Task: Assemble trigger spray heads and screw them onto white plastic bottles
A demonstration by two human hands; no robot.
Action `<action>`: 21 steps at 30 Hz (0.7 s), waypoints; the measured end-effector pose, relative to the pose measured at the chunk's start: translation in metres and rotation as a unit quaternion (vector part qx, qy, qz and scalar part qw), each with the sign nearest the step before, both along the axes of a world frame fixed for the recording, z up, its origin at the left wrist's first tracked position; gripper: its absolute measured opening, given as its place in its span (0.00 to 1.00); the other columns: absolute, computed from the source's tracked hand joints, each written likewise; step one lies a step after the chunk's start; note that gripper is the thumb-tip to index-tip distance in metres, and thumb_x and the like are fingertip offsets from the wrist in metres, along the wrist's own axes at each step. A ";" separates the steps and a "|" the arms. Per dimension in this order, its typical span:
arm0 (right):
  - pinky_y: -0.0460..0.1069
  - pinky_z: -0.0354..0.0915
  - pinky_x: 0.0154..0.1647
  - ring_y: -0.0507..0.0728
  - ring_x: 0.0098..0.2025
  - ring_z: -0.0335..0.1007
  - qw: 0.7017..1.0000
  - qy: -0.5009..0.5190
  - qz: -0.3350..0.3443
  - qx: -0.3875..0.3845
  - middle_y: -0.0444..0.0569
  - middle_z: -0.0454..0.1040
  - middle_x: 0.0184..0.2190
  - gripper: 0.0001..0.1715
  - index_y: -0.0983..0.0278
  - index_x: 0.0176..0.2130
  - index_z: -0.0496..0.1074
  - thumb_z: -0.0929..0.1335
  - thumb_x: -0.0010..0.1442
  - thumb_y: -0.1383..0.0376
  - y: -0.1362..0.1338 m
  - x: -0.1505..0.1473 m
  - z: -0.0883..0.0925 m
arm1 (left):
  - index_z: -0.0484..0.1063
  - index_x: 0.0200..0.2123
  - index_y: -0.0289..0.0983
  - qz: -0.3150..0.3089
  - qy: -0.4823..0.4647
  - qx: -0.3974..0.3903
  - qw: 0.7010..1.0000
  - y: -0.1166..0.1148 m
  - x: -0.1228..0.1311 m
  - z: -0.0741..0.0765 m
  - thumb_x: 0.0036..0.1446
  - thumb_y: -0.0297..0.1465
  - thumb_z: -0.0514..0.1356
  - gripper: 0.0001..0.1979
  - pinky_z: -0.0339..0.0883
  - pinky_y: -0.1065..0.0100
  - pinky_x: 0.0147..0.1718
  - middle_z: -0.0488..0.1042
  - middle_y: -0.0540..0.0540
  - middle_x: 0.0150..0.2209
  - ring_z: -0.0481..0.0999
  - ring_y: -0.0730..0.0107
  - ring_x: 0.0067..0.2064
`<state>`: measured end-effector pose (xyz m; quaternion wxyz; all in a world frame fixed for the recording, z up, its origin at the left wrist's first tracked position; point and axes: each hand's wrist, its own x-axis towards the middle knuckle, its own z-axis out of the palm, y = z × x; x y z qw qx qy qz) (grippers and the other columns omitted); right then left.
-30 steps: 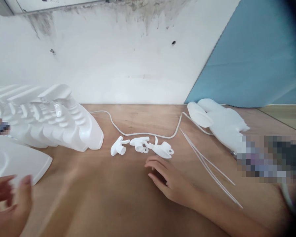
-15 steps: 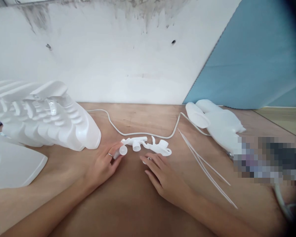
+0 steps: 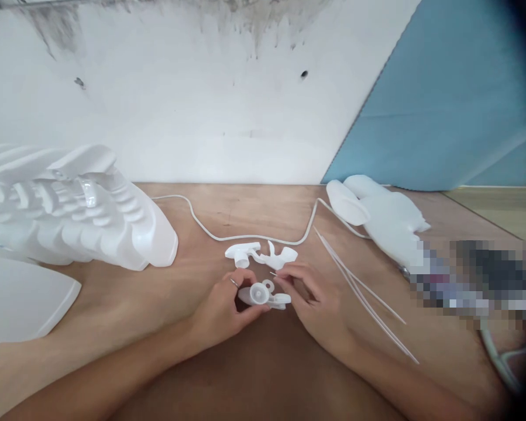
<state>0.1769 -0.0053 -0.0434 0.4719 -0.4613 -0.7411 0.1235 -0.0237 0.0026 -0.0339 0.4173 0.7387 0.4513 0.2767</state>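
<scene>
My left hand [image 3: 227,304] is closed around a white plastic part [image 3: 259,293] with a round cup-shaped opening facing up and a flat arm pointing right. Just beyond that opening is a small white ring [image 3: 268,286], close to my right fingertips. My right hand [image 3: 313,292] has its thumb and fingers pinched together, with the thin tip of a small white piece showing between them; the rest is hidden. Behind both hands, two more white plastic parts lie on the table: one with a short tube [image 3: 242,254] and one with a curved prong [image 3: 280,255].
Long thin white sticks [image 3: 359,289] lie right of my right hand. A white cord [image 3: 245,237] crosses behind the parts. Large ribbed white mouldings [image 3: 153,228] stand at left, with a smooth white panel [image 3: 26,298] before them. Another white shape [image 3: 389,216] lies at right.
My left hand has moved right and toward me, bringing the white part in front of my right hand. My right fingers, formerly spread low over the table, are now pinched.
</scene>
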 end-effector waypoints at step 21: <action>0.57 0.68 0.51 0.60 0.50 0.64 0.971 -0.147 0.161 0.095 0.57 0.68 0.46 0.15 0.66 0.49 0.67 0.65 0.61 0.74 -0.008 0.000 0.007 | 0.65 0.44 0.43 -0.062 0.016 0.097 0.993 -0.004 -0.013 -0.011 0.61 0.38 0.59 0.10 0.67 0.62 0.44 0.75 0.48 0.42 0.74 0.63 0.43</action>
